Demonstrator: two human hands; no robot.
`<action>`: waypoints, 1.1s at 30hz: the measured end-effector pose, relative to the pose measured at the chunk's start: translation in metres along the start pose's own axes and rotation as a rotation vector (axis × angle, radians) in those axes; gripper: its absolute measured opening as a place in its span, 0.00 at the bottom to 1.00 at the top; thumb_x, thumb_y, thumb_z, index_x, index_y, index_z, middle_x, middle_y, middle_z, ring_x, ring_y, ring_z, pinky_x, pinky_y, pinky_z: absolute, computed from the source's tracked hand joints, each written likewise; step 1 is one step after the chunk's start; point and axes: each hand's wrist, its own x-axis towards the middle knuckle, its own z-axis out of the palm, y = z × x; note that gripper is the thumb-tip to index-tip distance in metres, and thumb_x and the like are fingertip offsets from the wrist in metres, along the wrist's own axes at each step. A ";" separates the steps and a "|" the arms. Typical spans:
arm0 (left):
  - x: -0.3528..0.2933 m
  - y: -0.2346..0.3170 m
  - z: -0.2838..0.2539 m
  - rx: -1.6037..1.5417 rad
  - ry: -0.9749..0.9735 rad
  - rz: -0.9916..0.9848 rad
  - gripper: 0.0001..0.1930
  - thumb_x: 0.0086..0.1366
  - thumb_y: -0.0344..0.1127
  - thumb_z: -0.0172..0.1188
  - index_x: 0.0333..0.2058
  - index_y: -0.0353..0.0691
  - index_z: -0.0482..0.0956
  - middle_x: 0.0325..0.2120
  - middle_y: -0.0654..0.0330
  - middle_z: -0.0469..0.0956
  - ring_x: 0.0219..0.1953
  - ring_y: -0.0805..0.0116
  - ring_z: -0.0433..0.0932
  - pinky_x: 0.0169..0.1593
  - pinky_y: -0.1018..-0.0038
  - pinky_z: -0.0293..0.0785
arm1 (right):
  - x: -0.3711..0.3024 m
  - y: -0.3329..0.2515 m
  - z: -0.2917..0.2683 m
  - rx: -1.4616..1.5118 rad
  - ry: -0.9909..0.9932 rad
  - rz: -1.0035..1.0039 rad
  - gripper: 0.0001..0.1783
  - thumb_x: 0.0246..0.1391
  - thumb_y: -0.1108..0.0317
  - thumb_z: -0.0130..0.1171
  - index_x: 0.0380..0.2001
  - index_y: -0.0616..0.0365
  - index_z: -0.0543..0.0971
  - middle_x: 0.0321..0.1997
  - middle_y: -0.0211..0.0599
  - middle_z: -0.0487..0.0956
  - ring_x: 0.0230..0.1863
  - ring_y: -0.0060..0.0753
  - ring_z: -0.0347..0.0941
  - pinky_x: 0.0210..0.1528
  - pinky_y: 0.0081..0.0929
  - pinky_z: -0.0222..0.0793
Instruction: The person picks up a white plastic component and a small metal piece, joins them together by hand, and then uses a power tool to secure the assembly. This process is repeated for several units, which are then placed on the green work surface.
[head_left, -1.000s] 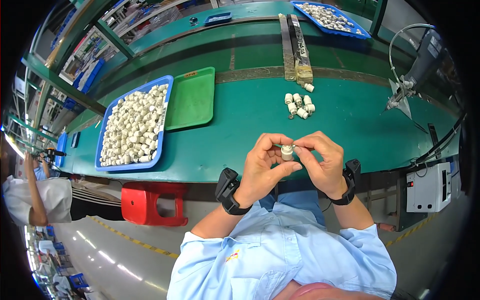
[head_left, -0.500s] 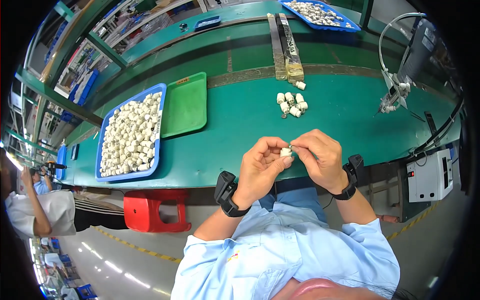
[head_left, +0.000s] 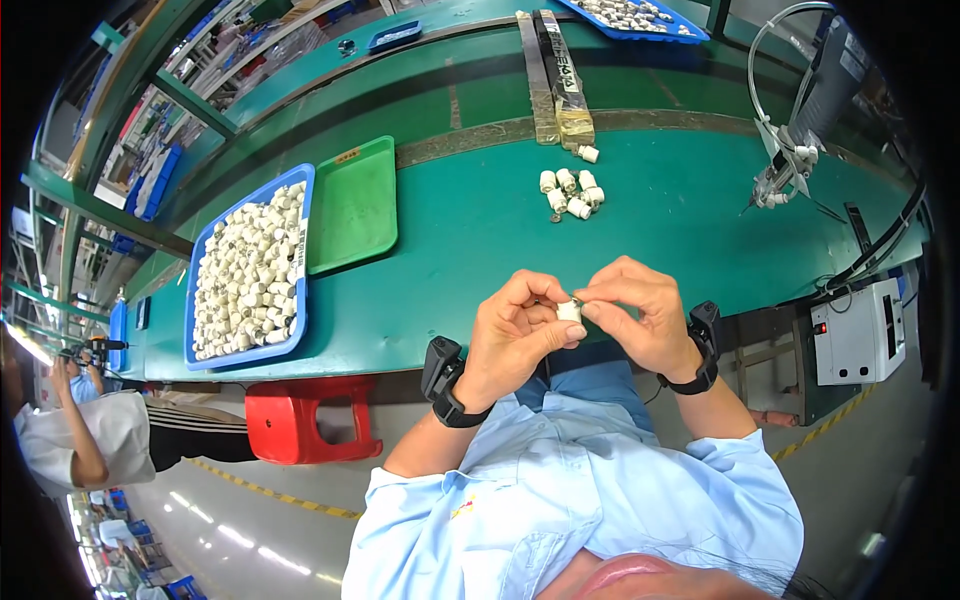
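My left hand (head_left: 522,335) pinches a small white cylindrical part (head_left: 569,311), which looks like a ceramic lamp holder, between thumb and fingers. Close against its upper right side is my right hand (head_left: 635,315), thumb and forefinger pressed together. A tiny dark bit shows at those fingertips, too small to name. Beyond the hands, a loose cluster of similar white parts (head_left: 578,207) lies on the green table (head_left: 450,260), some showing metal ends. One more white part (head_left: 589,154) sits by the end of the taped bars. Both wrists wear black devices.
At left, a blue tray (head_left: 303,285) heaped with white parts stands beside a green tray (head_left: 365,205). Two long bars (head_left: 566,85) lie ahead. A machine head with a needle-like tip (head_left: 785,180) is at right. A red stool (head_left: 290,425) and another person (head_left: 110,435) are at left.
The view has shifted slightly, so the table things appear a little left and higher. My hands stay together at the white part, with the right fingertips still at its upper end.
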 end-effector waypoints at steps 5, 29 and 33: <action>0.000 -0.005 -0.003 0.033 -0.042 0.025 0.15 0.61 0.18 0.66 0.45 0.32 0.72 0.38 0.55 0.79 0.39 0.71 0.83 0.40 0.79 0.82 | -0.007 0.001 0.001 0.392 0.016 0.343 0.08 0.52 0.83 0.65 0.36 0.64 0.86 0.34 0.38 0.84 0.33 0.25 0.79 0.34 0.20 0.73; 0.006 0.003 0.001 0.168 -0.072 -0.032 0.14 0.59 0.18 0.68 0.40 0.34 0.73 0.33 0.62 0.78 0.34 0.81 0.79 0.38 0.83 0.78 | 0.005 -0.004 -0.017 -0.164 -0.139 -0.134 0.08 0.46 0.80 0.69 0.33 0.61 0.85 0.32 0.39 0.84 0.31 0.34 0.81 0.29 0.26 0.75; 0.007 0.004 0.000 0.199 -0.092 -0.061 0.15 0.59 0.17 0.67 0.41 0.33 0.71 0.35 0.59 0.78 0.37 0.77 0.82 0.41 0.80 0.80 | 0.007 -0.005 -0.020 -0.184 -0.171 -0.143 0.09 0.45 0.79 0.70 0.33 0.61 0.85 0.31 0.38 0.84 0.31 0.34 0.81 0.29 0.26 0.74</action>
